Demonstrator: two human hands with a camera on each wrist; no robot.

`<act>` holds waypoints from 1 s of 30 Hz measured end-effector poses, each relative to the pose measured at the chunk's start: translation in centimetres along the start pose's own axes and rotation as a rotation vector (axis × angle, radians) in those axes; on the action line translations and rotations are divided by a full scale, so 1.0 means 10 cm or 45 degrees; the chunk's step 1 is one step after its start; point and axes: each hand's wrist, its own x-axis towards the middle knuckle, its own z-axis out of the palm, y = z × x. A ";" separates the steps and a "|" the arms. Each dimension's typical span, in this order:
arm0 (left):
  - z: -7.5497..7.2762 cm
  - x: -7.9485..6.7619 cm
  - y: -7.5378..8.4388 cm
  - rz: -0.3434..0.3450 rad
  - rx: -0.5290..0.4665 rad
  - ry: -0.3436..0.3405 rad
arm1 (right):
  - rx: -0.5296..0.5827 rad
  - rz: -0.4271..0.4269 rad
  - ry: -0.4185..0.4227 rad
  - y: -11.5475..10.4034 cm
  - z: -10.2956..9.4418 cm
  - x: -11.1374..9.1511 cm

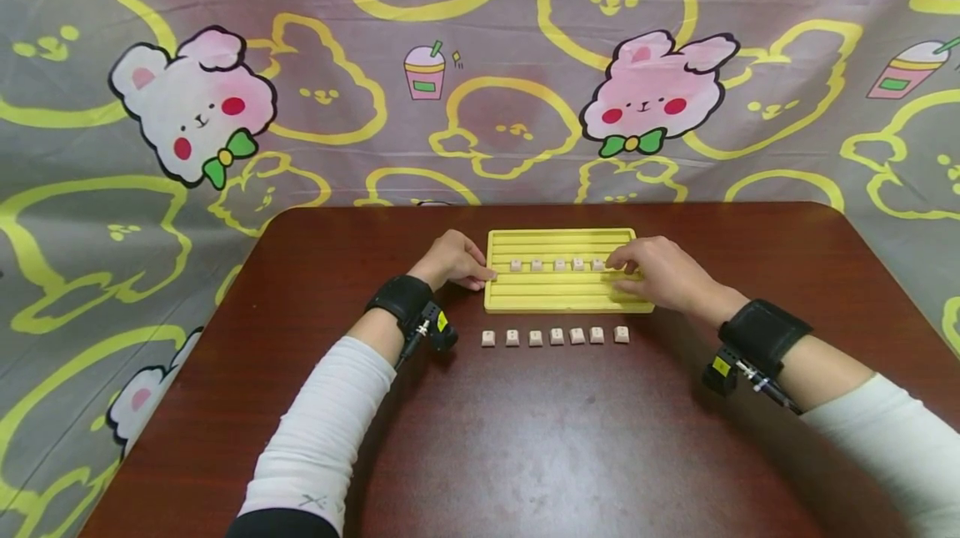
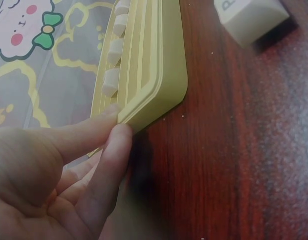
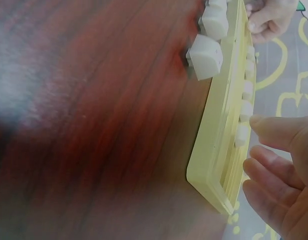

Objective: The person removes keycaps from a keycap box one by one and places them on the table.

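A yellow ridged tray (image 1: 562,302) lies on the table, with a row of white keycaps (image 1: 558,265) standing along one of its grooves. My left hand (image 1: 456,260) pinches the tray's left edge between thumb and finger, seen close up in the left wrist view. Over the tray's right end hovers my right hand (image 1: 660,271), its fingers loosely bent and apart. In the right wrist view, one fingertip (image 3: 257,123) is close beside the row's end keycap (image 3: 241,134); whether it touches cannot be told. Nothing shows between that hand's fingers.
Several more white keycaps (image 1: 556,337) form a loose row on the brown table (image 1: 525,438), just in front of the tray. A patterned cloth (image 1: 487,129) hangs behind the table's far edge. Each wrist wears a black strap (image 1: 765,346) with a small camera.
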 end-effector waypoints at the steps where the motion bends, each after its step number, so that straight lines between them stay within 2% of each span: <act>1: 0.00 0.00 0.00 0.002 0.000 -0.002 | 0.005 0.005 -0.003 0.01 0.01 0.02; 9: 0.01 -0.02 0.00 0.014 0.011 -0.009 | 0.022 0.043 -0.004 0.06 0.07 0.09; 23: 0.00 -0.01 -0.01 0.024 0.021 -0.009 | 0.017 -0.018 0.065 0.07 0.15 0.23; 30: 0.00 -0.02 0.00 0.025 0.011 -0.010 | 0.007 0.011 0.034 0.07 0.18 0.28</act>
